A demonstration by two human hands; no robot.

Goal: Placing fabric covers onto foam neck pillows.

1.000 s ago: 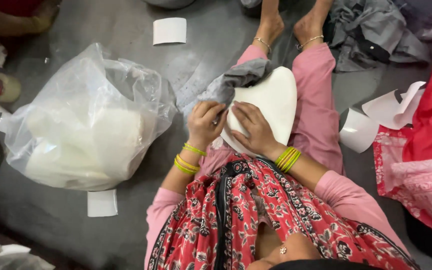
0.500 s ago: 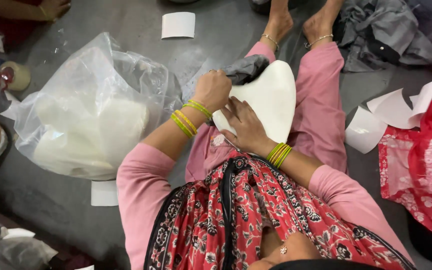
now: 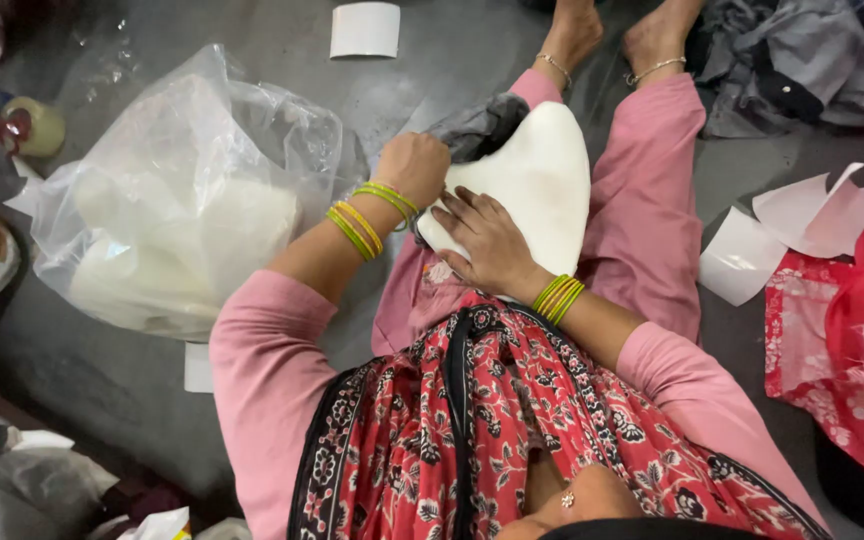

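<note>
- Head view: a white foam cup (image 3: 542, 185) rests on the person's lap, over the pink trouser legs (image 3: 652, 200). The right hand (image 3: 487, 240) lies flat on it, fingers spread, pressing rather than gripping.
- The left hand (image 3: 414, 168) is closed in a fist at the cup's upper edge, beside a dark grey cloth (image 3: 477, 125); what it pinches I cannot tell.
- The cloth covers only one corner; most of the cup shows bare.
- Nearby: a clear plastic bag (image 3: 182, 200) of white pieces at the left, white paper pieces (image 3: 802, 215) at the right, nothing crowding the lap.
</note>
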